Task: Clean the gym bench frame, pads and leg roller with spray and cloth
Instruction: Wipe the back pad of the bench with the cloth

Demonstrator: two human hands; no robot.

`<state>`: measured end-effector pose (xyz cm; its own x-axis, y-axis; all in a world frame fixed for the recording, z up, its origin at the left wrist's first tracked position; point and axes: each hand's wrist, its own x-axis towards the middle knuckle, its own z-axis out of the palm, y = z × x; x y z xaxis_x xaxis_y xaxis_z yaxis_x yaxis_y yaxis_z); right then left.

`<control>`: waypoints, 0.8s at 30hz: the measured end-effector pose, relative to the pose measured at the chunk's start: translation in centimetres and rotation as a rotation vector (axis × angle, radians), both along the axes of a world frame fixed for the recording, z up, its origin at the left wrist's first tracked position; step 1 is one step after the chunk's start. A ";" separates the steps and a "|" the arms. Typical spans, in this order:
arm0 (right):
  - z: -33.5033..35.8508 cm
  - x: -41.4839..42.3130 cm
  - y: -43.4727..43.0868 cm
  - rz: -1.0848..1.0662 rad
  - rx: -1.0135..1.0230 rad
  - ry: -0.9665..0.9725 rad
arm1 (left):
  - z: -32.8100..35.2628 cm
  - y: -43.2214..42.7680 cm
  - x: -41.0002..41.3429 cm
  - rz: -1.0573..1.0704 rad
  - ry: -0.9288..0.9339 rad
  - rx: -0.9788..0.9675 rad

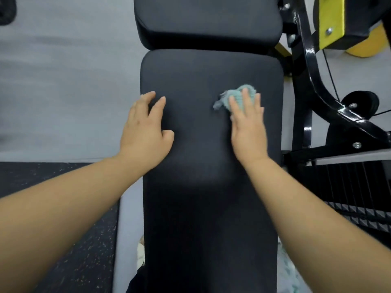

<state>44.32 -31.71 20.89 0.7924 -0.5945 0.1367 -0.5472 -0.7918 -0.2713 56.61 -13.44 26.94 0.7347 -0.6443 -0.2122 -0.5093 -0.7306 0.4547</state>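
A grey floor [63, 81] and a dark speckled mat [88, 261] surround a gym bench seen from above. Its long black pad [207, 208] runs up the middle of the view and meets a second black pad [207, 22] at its far end. The black metal frame [313, 66], bolted to a yellow plate [330, 20], stands just beside the long pad's right edge.

The person's left hand [146, 127] rests at the long pad's left edge near its far end, fingers loosely spread with their tips on the pad, holding nothing. The right hand [247, 125] lies flat near the pad's right edge, level with the left, and its straight fingers press a crumpled teal cloth [238, 96] against the pad surface. The cloth shows past and between the fingertips.
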 end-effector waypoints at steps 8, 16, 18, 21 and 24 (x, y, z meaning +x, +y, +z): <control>0.8 9.3 6.2 0.013 0.052 -0.052 | -0.4 -0.2 1.3 -0.057 -0.026 0.092; 2.5 6.3 -4.6 0.017 -0.019 0.016 | -0.5 0.6 1.9 -0.108 0.012 0.075; 3.2 7.1 -6.3 -0.158 0.005 0.002 | -0.5 0.6 1.8 -0.124 0.019 0.084; 3.5 11.7 -4.3 -0.133 -0.018 -0.046 | -0.8 0.7 1.7 -0.126 0.037 0.078; 3.0 16.3 1.2 0.098 -0.034 -0.074 | -0.9 0.7 1.9 -0.131 0.041 0.065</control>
<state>60.59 -30.49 23.89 0.8334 -0.5088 0.2156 -0.4465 -0.8499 -0.2799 58.50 -12.69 26.06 0.6352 -0.7180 -0.2848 -0.5844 -0.6878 0.4306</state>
